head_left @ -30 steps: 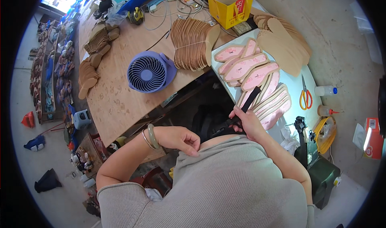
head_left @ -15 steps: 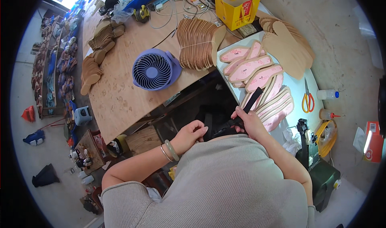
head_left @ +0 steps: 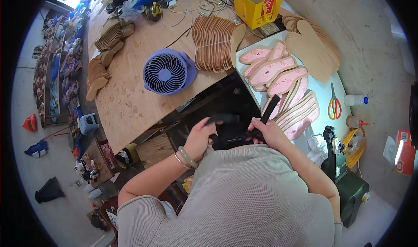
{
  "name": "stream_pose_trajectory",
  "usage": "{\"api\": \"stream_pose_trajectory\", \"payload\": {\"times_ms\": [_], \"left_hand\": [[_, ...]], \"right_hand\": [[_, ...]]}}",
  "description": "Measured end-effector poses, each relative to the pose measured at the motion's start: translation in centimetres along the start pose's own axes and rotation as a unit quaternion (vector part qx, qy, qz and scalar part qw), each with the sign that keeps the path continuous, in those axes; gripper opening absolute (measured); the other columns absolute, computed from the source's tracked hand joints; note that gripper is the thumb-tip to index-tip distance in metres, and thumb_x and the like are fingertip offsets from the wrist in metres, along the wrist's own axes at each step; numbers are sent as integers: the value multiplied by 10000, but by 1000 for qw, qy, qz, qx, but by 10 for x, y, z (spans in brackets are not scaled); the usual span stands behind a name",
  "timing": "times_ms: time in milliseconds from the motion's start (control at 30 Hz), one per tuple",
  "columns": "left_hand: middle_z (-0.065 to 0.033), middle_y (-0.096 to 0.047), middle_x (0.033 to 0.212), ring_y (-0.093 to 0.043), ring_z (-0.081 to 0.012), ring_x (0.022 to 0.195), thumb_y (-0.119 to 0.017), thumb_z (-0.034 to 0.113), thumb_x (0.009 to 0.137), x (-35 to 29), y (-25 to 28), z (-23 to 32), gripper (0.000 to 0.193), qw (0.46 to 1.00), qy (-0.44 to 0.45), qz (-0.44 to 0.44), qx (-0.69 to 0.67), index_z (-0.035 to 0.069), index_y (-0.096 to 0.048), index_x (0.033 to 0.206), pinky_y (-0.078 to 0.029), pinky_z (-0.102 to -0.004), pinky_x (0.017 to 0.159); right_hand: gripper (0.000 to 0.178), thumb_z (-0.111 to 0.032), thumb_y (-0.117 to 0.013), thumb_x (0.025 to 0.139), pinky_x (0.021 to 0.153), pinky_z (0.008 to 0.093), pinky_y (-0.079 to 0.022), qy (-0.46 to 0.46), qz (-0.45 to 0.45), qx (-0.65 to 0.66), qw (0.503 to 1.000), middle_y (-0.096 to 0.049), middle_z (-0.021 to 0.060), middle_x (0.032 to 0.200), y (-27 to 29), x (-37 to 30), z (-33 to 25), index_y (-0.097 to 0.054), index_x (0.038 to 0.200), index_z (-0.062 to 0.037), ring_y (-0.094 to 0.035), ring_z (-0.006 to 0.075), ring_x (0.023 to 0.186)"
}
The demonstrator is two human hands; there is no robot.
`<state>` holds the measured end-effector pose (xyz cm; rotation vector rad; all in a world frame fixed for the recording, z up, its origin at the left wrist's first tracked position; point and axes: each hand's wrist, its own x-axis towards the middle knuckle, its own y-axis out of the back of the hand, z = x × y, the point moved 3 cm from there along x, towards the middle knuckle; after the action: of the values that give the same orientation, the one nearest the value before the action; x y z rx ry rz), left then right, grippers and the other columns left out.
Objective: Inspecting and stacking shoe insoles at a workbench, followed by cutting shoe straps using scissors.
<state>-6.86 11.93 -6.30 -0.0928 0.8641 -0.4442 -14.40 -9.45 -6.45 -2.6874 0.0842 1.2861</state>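
At my waist, both hands hold parts of a black strap [head_left: 271,109]. My right hand [head_left: 267,133] is closed round it, and one flat end sticks up past the fingers, over the edge of the white table. My left hand [head_left: 199,137], with two bangles on its wrist, is closed on another black strap piece [head_left: 225,117], smeared by motion. Between the hands lies more black material, too dark to make out. Closest to the right hand are pink-faced insole pieces [head_left: 300,116] with tan edges, piled on the white table [head_left: 327,112].
A purple fan [head_left: 165,74] stands on the wooden table [head_left: 126,112], beside a tied stack of brown insoles [head_left: 213,42]. Scissors [head_left: 334,103], a yellow bag [head_left: 257,7] and brown sole-shaped sheets [head_left: 311,55] are at the right. A dark green container [head_left: 350,194] stands lower right.
My left hand has moved up and a little left, lifting a strap piece away from the waist. My right hand has shifted only slightly, still gripping its strap end.
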Motion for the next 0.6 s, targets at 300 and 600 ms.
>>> {"api": "stream_pose_trajectory", "payload": {"times_ms": [300,600], "left_hand": [[96,-391,633,-307,-11,530,-412,379,1006,24,0,19,364,997,-50,26,59,88,-599,895,-244,-180,475],[83,-411,634,-330,-15,516,-411,392,1004,23,4,27,377,996,-47,22,70,87,-603,892,-260,-182,449]], "right_hand": [[307,-315,-551,927,661,273,-483,90,-62,-86,990,-673,60,789,2,7,8,-650,887,-26,-596,127,688],[303,-227,-729,771,799,323,-464,173,32,-164,971,-631,69,833,0,9,-9,-635,985,-34,-608,196,854]]}}
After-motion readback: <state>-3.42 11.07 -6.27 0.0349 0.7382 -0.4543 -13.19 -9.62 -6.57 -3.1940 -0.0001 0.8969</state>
